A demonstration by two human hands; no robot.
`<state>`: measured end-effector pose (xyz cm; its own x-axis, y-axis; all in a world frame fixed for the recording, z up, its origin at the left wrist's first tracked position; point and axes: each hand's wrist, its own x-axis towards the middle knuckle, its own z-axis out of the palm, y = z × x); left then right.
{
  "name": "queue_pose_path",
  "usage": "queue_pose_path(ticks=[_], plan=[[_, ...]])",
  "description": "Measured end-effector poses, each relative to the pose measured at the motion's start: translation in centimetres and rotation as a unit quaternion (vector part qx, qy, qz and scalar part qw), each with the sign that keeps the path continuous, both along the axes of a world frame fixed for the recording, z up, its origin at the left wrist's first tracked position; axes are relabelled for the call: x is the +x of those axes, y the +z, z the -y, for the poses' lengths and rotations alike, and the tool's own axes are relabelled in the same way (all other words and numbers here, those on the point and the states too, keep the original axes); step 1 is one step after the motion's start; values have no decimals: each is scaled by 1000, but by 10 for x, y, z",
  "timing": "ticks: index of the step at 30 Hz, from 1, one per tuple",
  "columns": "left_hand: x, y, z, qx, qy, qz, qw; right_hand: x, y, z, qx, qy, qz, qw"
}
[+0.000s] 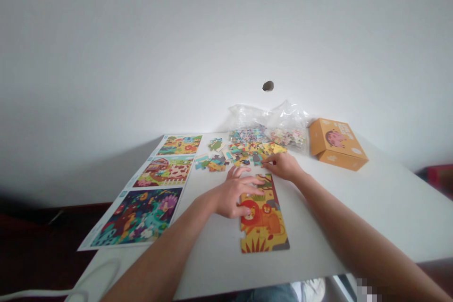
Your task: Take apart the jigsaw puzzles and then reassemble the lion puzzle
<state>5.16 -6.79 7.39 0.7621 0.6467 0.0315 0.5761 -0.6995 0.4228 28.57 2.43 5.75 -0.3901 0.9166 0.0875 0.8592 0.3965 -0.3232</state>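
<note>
We had the left hand [230, 198] spread wide on the joined lion panel [271, 224], perhaps to steady it; the panel lay flat on the counter [212, 257] between our forearms; our right hand [286, 166] was at the loose pieces [244, 153], its fingertips narrow, though we could not tell whether they held one; the picture sheet [161, 170] lay face-up leftward, probably for easy comparing.

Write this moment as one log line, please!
left hand: spread over joined puzzle; right hand: at loose pieces; bagged pieces: behind; picture sheet: left side; box: right side
</note>
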Motion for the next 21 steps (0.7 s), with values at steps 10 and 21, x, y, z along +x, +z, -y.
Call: queue_pose_path(ticks=[10,21], plan=[[0,-4,-3,25,-8,58,998,-13,-3,1,18,25,-3,1000],[-18,-32,-29,154,391,18,907,10,5,-10,23,-169,48,984]])
